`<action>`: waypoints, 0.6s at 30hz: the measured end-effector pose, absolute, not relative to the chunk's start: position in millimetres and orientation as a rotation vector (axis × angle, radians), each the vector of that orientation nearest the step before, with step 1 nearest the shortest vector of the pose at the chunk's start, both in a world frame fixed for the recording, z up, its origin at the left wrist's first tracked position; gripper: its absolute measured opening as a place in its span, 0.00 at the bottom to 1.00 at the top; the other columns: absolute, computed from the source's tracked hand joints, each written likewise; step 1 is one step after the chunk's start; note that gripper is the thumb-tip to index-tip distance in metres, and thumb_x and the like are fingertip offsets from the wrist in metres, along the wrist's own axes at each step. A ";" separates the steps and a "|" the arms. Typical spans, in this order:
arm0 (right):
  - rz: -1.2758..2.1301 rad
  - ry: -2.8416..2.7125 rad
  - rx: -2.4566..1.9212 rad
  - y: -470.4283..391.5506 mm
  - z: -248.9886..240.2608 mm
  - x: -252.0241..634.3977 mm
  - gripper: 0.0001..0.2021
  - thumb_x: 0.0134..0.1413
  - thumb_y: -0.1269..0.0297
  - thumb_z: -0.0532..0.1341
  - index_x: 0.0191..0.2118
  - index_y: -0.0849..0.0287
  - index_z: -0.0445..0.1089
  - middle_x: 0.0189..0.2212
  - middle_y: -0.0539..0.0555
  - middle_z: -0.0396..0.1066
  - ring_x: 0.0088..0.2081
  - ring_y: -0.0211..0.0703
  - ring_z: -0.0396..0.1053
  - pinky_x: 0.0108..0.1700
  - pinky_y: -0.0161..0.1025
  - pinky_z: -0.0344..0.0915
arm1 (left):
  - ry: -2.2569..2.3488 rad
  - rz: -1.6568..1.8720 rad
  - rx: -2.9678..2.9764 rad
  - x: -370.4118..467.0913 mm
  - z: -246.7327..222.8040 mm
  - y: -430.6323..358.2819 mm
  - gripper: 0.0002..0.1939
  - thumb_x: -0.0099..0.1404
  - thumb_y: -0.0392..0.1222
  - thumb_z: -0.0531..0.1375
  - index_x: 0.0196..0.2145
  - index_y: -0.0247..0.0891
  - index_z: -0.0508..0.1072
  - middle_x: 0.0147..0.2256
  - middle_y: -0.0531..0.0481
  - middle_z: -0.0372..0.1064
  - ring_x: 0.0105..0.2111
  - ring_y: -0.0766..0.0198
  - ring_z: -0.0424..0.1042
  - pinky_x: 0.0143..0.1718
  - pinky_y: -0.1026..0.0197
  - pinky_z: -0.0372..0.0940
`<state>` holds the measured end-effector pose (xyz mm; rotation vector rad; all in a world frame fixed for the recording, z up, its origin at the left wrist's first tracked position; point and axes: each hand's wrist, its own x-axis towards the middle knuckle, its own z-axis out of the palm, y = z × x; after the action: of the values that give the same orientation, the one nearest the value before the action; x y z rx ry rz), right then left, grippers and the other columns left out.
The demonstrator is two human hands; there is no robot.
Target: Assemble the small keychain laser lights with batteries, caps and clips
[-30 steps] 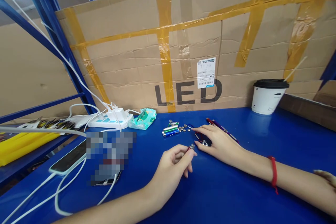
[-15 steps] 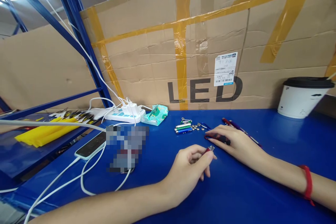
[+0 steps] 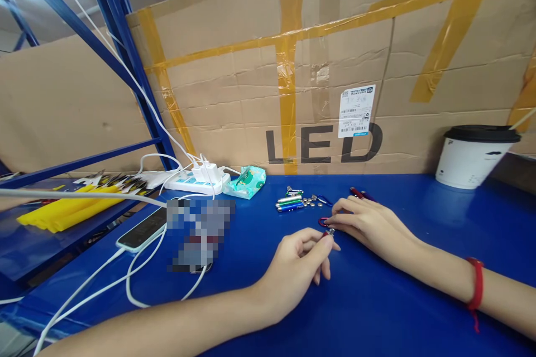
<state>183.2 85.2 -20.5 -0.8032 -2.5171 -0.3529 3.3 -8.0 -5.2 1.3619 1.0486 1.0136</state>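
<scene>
My left hand [image 3: 299, 268] is closed around a small dark-red metal tube, like a mini flashlight body, whose silver end [image 3: 330, 232] pokes out between thumb and fingers. Close above it, my right hand [image 3: 368, 223] has its fingertips pinched together at that silver end; whatever they hold is hidden. A red carabiner [image 3: 322, 222] lies just left of the right fingertips, partly covered. Beyond the hands are blue, green and silver mini flashlights [image 3: 290, 207], several button cells [image 3: 312, 201] and a blue carabiner [image 3: 324, 199]. Red and purple tubes [image 3: 358, 193] show behind my right hand.
A white cup with a black lid [image 3: 473, 156] stands at the back right. On the left are a phone [image 3: 142, 230], white cables, a power strip [image 3: 190, 183], a green packet [image 3: 247, 181] and yellow bundles [image 3: 69, 206]. A large cardboard box [image 3: 234, 100] closes off the back.
My right hand has shifted left and down to the tube's silver end in my left hand. The red carabiner shows beside its fingertips; the black piece under that hand is out of sight.
</scene>
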 end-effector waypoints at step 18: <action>1.125 -1.869 -0.797 57.0 -8.9 159.9 0.15 0.55 0.51 0.56 0.34 0.60 0.66 0.30 0.53 0.72 0.33 0.40 0.71 0.34 0.36 0.66 | 1.101 1.150 1.203 1.9 -10.7 2.9 0.25 0.59 0.65 0.48 0.24 0.39 0.55 0.18 0.58 0.59 0.12 0.73 0.54 0.17 0.66 0.49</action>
<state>159.9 57.0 -8.9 -0.7968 -1.8690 1.1248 1.9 2.9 -10.7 1.2031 1.1012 1.1500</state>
